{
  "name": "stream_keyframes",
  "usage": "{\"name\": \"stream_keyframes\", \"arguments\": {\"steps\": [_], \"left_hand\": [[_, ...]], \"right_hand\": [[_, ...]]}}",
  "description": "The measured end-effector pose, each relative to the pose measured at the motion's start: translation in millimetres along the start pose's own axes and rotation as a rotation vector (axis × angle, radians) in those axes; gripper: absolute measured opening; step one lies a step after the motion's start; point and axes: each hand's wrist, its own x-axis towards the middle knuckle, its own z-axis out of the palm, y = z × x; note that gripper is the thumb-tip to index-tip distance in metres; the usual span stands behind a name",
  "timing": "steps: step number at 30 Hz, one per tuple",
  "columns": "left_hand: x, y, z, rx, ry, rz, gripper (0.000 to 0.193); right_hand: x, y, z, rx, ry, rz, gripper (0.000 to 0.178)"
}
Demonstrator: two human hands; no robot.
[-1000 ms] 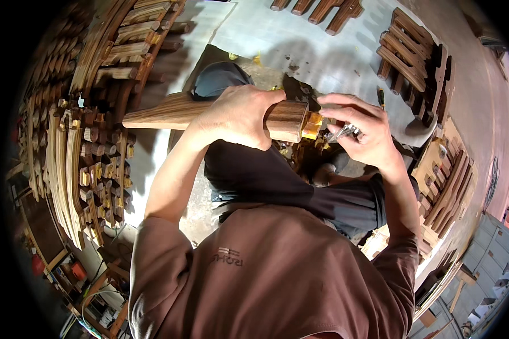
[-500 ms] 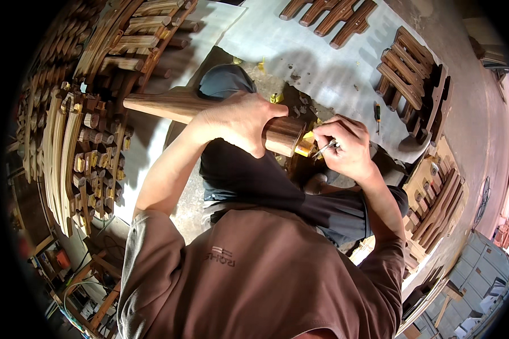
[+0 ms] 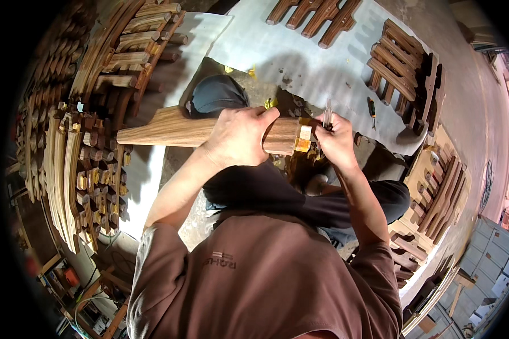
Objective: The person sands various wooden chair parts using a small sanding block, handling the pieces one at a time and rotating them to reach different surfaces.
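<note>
A shaped, brown-grained wooden piece [image 3: 172,131] lies across my lap, its narrow end to the left. Over its thicker part my left hand [image 3: 237,134] is wrapped, thumb on top, gripping it. Yellow tape [image 3: 302,145] covers part of the stepped tenon at the right end. Close beside that tenon, my right hand [image 3: 336,141] is closed on a slim metal blade [image 3: 327,112] that points away from me. The tool's handle is hidden in my fingers, so its exact kind cannot be made out.
Stacked wooden parts, some yellow-taped, stand at the left [image 3: 90,175]. More wooden parts lie at the far right [image 3: 398,68] and near right [image 3: 444,192]. A screwdriver [image 3: 371,112] rests on the pale sheet [image 3: 249,37]. Yellow scraps [image 3: 251,71] lie about.
The wooden piece has turned level and its left end has dropped toward me. My right hand has drawn slightly off the taped tenon, and the blade now points away from me.
</note>
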Motion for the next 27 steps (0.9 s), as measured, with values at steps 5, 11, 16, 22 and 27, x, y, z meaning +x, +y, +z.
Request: {"name": "stream_keyframes", "arguments": {"steps": [5,11,16,22,27], "left_hand": [[4,-5,6,0.041,0.207,-0.088,0.054],[12,-4,4,0.078,0.111,-0.153,0.058],[19,15,-10,0.067,0.032,-0.145,0.058],[26,48,-54,0.148,-0.022,-0.076,0.054],[47,46,-88,0.280,0.090,-0.056,0.047]], "right_hand": [[-28,5,-1,0.000,-0.105,-0.026,0.007],[-58,-59,-27,0.518,-0.194,0.204,0.005],[-61,-66,-38,0.812,-0.086,0.001,0.012],[-58,-77,-59,1.156,0.119,-0.053,0.011],[-49,-79,-84,1.488,0.073,-0.334,0.015]]}}
